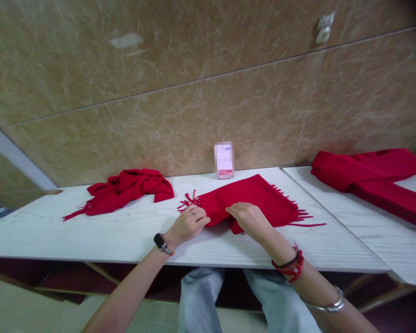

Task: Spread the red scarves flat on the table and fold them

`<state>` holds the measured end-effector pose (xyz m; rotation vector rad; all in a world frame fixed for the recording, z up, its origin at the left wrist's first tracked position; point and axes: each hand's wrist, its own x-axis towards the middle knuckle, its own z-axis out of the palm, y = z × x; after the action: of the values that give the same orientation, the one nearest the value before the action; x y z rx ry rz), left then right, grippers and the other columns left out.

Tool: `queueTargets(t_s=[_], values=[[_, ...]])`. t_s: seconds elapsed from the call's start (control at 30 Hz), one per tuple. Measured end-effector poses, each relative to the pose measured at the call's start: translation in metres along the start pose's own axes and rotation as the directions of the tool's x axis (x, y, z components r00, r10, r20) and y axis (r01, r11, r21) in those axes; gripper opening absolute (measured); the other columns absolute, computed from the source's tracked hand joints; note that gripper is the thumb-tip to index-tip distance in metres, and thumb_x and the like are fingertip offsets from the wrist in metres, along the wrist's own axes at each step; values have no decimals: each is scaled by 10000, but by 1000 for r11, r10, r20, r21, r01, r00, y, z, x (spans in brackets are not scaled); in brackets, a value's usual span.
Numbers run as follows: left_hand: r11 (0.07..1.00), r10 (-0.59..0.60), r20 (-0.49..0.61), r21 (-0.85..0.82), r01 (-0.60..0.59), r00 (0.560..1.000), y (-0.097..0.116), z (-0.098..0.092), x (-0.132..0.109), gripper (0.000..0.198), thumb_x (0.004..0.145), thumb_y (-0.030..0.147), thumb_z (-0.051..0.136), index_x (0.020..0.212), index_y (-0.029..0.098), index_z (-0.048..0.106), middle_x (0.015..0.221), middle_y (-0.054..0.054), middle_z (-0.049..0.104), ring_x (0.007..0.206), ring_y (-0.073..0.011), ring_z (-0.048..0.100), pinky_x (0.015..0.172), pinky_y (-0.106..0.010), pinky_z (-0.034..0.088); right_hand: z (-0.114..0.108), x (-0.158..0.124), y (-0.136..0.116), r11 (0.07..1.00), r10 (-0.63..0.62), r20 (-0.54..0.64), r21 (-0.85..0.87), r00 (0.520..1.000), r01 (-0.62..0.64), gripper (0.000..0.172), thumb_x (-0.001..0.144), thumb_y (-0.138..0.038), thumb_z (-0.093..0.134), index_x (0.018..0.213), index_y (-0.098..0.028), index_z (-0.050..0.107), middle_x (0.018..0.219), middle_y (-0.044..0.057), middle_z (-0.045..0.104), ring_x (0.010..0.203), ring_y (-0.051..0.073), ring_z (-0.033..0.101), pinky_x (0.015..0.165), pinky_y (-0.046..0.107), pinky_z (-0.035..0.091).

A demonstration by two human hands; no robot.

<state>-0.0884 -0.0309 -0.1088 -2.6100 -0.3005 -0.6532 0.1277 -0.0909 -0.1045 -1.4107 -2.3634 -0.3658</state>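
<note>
A red fringed scarf [253,194] lies folded on the white table in front of me, with tassels at its left and right ends. My left hand [191,223] is closed on the scarf's near left corner, beside the left tassels. At the middle of the near edge, my right hand [247,218] pinches the cloth, and the fabric bunches slightly beneath it. The fingertips of both hands are partly hidden against the red cloth.
A second red scarf [131,192] lies crumpled at the left. More red cloth [360,171] is folded on the adjoining table at the right. Against the tiled wall [180,115] leans a phone [224,160]. The white table [100,236] has a seam on its right.
</note>
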Motion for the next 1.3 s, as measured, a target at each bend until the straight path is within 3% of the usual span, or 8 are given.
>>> queueTargets(t_s=[0.13, 0.3, 0.47, 0.6, 0.77, 0.9, 1.13, 1.3], values=[[999, 8, 16, 45, -9, 1000, 0, 0, -1, 190, 824, 92, 390, 773, 161, 560, 746, -33, 565, 775, -154, 499, 758, -314, 389, -3, -14, 12, 995, 10, -55, -99, 998, -16, 166, 801, -100, 496, 908, -148, 613, 866, 94, 628, 819, 199, 561, 694, 284, 408], [997, 41, 127, 64, -50, 991, 0, 0, 0, 150, 819, 105, 419, 752, 166, 539, 762, -27, 552, 775, -152, 493, 771, -324, 379, -7, -39, 45, 979, 34, -49, -198, 998, -43, 262, 788, -36, 417, 930, -124, 620, 904, 123, 644, 835, 207, 594, 706, 295, 469], [996, 83, 206, 1, -85, 975, 4, -5, -2, 115, 799, 94, 460, 755, 176, 528, 814, -22, 569, 831, -158, 509, 784, -321, 385, 2, -66, 74, 972, -52, -92, -234, 994, 29, 403, 766, 18, 336, 1067, -98, 578, 1050, 134, 627, 950, 191, 593, 797, 292, 490], [993, 67, 145, -102, -53, 987, 7, -3, 0, 130, 786, 74, 462, 829, 168, 541, 981, -45, 589, 1009, -177, 482, 888, -347, 357, 7, -75, 80, 970, -39, -155, -243, 987, 0, 412, 788, -5, 323, 1118, -102, 550, 1100, 128, 602, 1011, 203, 558, 836, 323, 474], [986, 147, 47, -89, -143, 988, 8, 5, 6, 196, 857, 56, 381, 923, 138, 547, 789, -29, 596, 776, -130, 520, 813, -295, 403, -3, -66, 76, 966, 87, -160, -229, 983, -123, 328, 803, -37, 347, 1004, -126, 591, 943, 108, 623, 856, 199, 579, 721, 295, 483], [993, 122, 34, -1, -122, 992, 10, 4, 8, 186, 872, 91, 389, 866, 153, 565, 695, -18, 531, 697, -131, 476, 716, -279, 408, -11, -64, 80, 955, 108, -89, -268, 990, -128, 243, 798, -55, 374, 829, -135, 600, 817, 103, 592, 773, 202, 557, 632, 275, 460], [991, 131, 214, -50, -123, 968, 14, -2, 10, 134, 822, 101, 450, 778, 178, 551, 731, -15, 515, 709, -134, 464, 750, -287, 371, -12, -81, 103, 954, -11, -54, -298, 998, -6, 321, 775, -11, 338, 949, -127, 581, 943, 121, 623, 875, 201, 587, 737, 301, 485], [986, 127, 281, -136, -92, 951, 22, -9, 13, 67, 800, 159, 500, 817, 196, 554, 944, -15, 582, 801, -152, 503, 786, -311, 352, -12, -88, 117, 964, 16, -67, -264, 998, -33, 407, 767, -1, 296, 1070, -102, 548, 1064, 138, 612, 984, 206, 574, 801, 330, 494]])
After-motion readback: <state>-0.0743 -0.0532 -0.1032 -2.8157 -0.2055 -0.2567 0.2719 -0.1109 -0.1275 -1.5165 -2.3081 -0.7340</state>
